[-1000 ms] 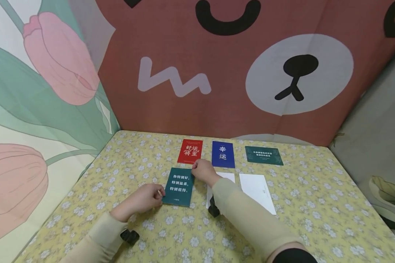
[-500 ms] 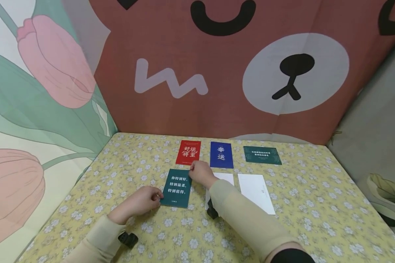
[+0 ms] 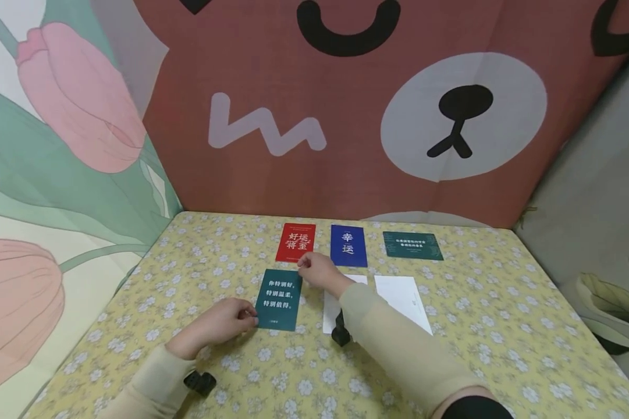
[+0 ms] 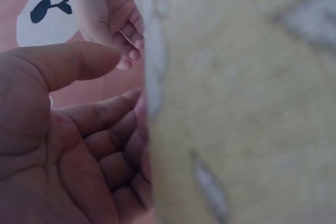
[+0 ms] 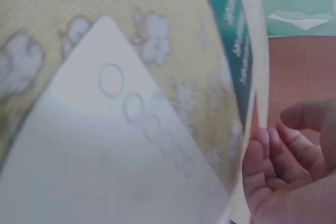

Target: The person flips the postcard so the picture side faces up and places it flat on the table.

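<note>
A bear-print backdrop (image 3: 251,70) is standing behind a flowered tabletop (image 3: 304,390), where a red card (image 3: 295,242), a blue card (image 3: 348,247) and a sideways green card (image 3: 412,245) are forming the far row. Nearer the person, a tall green card (image 3: 279,299) is lying flat, with two white cards (image 3: 403,294) lying to its right, partly behind the right sleeve (image 3: 398,343).

The tall card's long axis is running away from the person, its far end leaning slightly right. The left hand (image 3: 215,326) is resting by its near left corner, the right hand (image 3: 323,272) by its far right corner; neither is clearly nearer, and whether fingertips are touching it, I cannot tell.

The wrist views are showing what the head view is hiding: each grip is leaving a gap between thumb and loosely bent fingers, holding nothing visible. The right wrist view is also revealing ring outlines (image 5: 133,107) on a white card, unreadable from the head.
</note>
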A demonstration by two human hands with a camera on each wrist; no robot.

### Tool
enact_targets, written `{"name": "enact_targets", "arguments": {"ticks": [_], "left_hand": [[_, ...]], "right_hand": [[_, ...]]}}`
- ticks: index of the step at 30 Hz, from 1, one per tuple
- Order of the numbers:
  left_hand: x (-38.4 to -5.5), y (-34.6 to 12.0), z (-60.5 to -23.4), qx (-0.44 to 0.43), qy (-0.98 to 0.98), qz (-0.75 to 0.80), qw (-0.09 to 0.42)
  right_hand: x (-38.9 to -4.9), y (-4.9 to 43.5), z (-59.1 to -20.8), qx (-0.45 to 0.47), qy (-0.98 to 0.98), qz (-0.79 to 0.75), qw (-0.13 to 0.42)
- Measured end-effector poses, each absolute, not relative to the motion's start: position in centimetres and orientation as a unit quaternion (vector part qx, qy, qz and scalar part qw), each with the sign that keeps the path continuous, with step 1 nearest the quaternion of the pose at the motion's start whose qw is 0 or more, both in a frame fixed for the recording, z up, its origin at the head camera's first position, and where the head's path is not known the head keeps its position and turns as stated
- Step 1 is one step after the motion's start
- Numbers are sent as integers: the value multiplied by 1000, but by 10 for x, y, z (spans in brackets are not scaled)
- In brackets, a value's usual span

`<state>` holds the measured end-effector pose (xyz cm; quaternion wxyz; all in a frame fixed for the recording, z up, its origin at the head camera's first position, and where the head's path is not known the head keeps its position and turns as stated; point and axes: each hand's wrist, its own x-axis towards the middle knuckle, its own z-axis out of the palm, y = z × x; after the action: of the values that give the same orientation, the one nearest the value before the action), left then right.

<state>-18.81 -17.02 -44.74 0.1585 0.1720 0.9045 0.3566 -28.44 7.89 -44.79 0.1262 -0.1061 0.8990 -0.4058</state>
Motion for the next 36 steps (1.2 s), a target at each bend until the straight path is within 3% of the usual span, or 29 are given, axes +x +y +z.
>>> {"name": "enact_targets", "arguments": {"ticks": [10, 22, 26, 33, 36], "left_hand": [[-178, -147, -426, 194, 909, 360, 87], [-180, -100, -426, 212, 906, 347, 115], [-184, -81, -430, 209, 895, 370, 140], [-183, -53, -439, 127, 789, 547, 247], [-182, -46, -447, 112, 790, 548, 253]], "right_hand": [[-285, 124, -425, -132, 904, -385, 135], [-281, 182, -438, -121, 936, -300, 137], [-283, 193, -437, -95, 942, -296, 129], [-282, 205, -434, -69, 930, -340, 125], [-282, 207, -436, -56, 924, -357, 126]]}}
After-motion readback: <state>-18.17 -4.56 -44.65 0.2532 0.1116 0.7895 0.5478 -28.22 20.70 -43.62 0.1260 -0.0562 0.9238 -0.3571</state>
